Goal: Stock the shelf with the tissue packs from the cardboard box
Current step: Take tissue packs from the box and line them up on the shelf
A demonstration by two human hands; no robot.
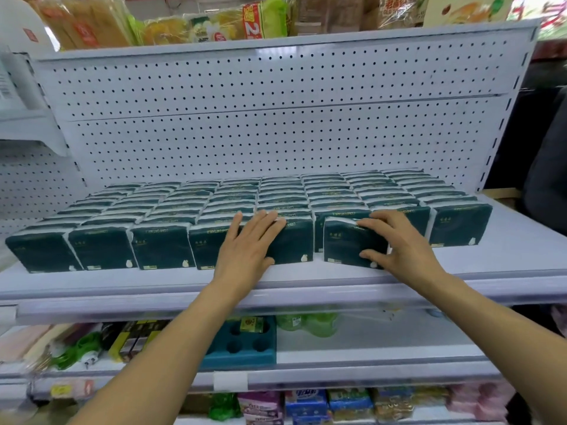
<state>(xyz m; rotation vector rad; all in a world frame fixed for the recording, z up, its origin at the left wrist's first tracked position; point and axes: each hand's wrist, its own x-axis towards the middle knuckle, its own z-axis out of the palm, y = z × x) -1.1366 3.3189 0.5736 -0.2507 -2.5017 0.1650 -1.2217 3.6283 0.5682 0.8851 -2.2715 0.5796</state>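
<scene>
Bare left hand flat, fingers straight, pressing front tissue packs, right hand gripping one dark green pack jutting forward of its row, eight columns of packs across white shelf, pegboard behind

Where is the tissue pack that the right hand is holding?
In the head view, the tissue pack stands at the shelf's front edge, right of centre, gripped by the right hand, just right of the packs under the left hand.
</scene>
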